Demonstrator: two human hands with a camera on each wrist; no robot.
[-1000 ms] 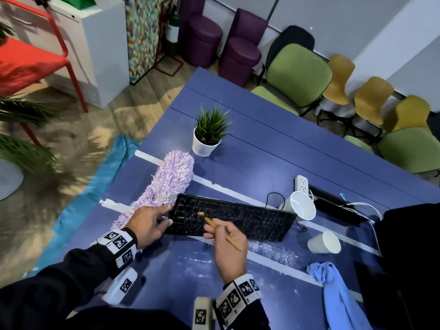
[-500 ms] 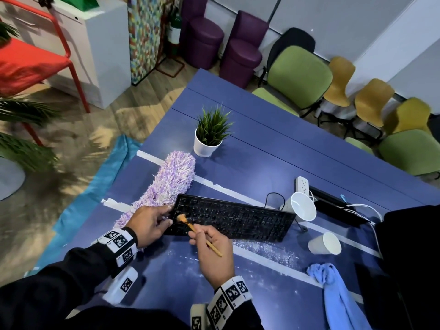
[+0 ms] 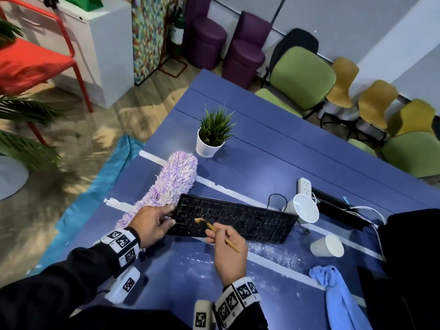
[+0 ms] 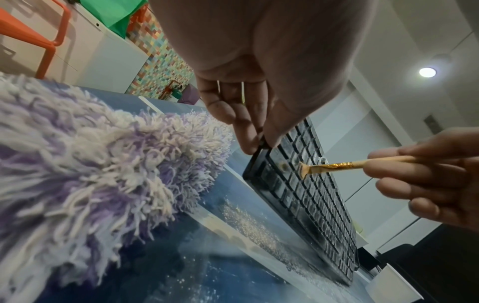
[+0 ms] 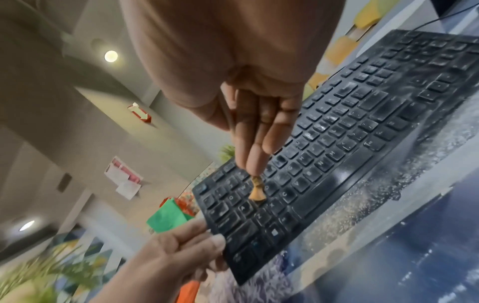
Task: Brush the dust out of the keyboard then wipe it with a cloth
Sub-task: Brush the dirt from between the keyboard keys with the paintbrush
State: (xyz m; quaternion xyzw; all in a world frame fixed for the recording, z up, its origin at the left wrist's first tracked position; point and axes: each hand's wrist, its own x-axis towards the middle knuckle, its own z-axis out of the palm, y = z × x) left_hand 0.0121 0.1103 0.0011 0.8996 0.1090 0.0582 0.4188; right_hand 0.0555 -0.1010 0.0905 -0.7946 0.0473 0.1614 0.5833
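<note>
A black dusty keyboard [image 3: 238, 217] [image 4: 311, 194] [image 5: 350, 143] stands tilted up on its near long edge on the blue table [image 3: 262, 144]. My left hand [image 3: 152, 222] [image 4: 254, 127] [image 5: 181, 250] pinches its left end between thumb and fingers. My right hand [image 3: 228, 248] [image 5: 256, 127] [image 4: 427, 174] grips a thin wooden paintbrush [image 3: 214, 229] [image 4: 334, 166]; its bristles [image 5: 257, 193] touch the keys near the left end. A light blue cloth [image 3: 338, 298] lies crumpled at the table's near right.
A purple fluffy duster [image 3: 171, 184] [image 4: 90, 164] lies left of the keyboard. White dust [image 3: 269, 251] [image 4: 249, 225] is scattered on the table in front of it. Two white cups [image 3: 304, 208] [image 3: 328, 245], a potted plant [image 3: 214, 136] and a power strip [image 3: 306, 186] stand behind and right.
The brush swept left along the keys from the middle-left to the far left end, then came back slightly right. My left hand kept its hold on the keyboard's end.
</note>
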